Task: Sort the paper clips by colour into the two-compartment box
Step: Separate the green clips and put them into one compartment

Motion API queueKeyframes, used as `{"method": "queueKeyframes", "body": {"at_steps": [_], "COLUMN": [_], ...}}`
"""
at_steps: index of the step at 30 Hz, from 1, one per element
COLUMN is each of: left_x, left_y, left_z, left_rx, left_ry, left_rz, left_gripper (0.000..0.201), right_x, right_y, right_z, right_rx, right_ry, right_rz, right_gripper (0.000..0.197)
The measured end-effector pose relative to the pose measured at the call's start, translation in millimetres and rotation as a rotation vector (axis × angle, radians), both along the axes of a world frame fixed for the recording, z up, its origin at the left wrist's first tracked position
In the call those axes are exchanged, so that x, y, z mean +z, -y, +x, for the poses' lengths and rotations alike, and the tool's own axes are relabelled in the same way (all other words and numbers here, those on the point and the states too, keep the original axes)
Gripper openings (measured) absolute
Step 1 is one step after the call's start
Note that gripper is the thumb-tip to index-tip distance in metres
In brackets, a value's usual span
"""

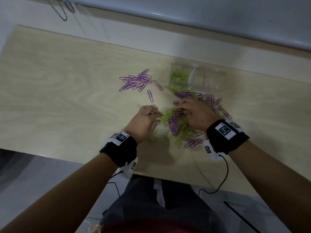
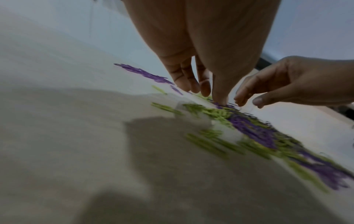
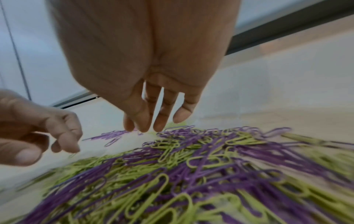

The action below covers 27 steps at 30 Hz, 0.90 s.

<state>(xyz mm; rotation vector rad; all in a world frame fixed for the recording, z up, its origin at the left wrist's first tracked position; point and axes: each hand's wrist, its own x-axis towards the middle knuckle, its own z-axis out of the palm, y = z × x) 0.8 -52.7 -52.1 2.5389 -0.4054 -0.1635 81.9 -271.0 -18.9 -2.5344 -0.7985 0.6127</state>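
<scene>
Both my left hand (image 1: 143,122) and right hand (image 1: 195,113) hang with fingers loose over the mixed purple and green paper clips (image 1: 183,126) on the table (image 1: 67,91), gripping nothing I can see, near the clear box (image 1: 198,78) holding green clips.

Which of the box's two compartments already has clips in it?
The left compartment of the clear two-compartment box, nearest the all-purple pile; it holds green clips only. The right compartment looks empty.

Box (image 1: 198,76) sits at 12 o'clock on the table (image 1: 58,91), some clips (image 1: 179,76) in its left compartment. Mixed heap (image 1: 183,123) right before it, separate clip bunch (image 1: 136,80) at 10 o'clock from the heap.
</scene>
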Motion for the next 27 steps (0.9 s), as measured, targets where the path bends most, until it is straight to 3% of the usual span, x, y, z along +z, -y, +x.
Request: {"method": "queueKeyframes", "body": {"at_steps": [4,10,16,22,24,27], "left_x": [9.7,4.8,7.5,6.3,3.5,7.6], "left_y": [33.9,39.5,27.7,26.1,21.8,14.8], "left_z": [2.3,17.1,19.2,20.7,20.1,19.6], "left_rx": [0.007,0.099,0.111,0.056,0.051,0.133], "left_ry": [-0.065,-0.231,-0.241,-0.169,-0.151,-0.181], "left_rz": [-0.083,0.032,0.082,0.148,0.076,-0.250], "left_gripper": [0.024,0.037,0.025,0.010,0.008,0.006], "right_x": [-1.2,-7.4,-13.7,-8.2,-7.1,-7.5], "right_y": [2.1,-11.9,-7.4,-14.1,-15.3,-19.9], "right_z": [-11.0,-22.8,-38.1,-46.8,-48.5,-48.8], "right_rx": [-0.058,-0.108,-0.240,-0.185,-0.125,-0.080], "right_ry": [0.100,-0.023,-0.058,0.011,0.012,0.036], "right_rz": [0.021,-0.167,-0.108,-0.175,-0.190,-0.193], "right_gripper": [0.013,0.036,0.018,0.026,0.028,0.018]}}
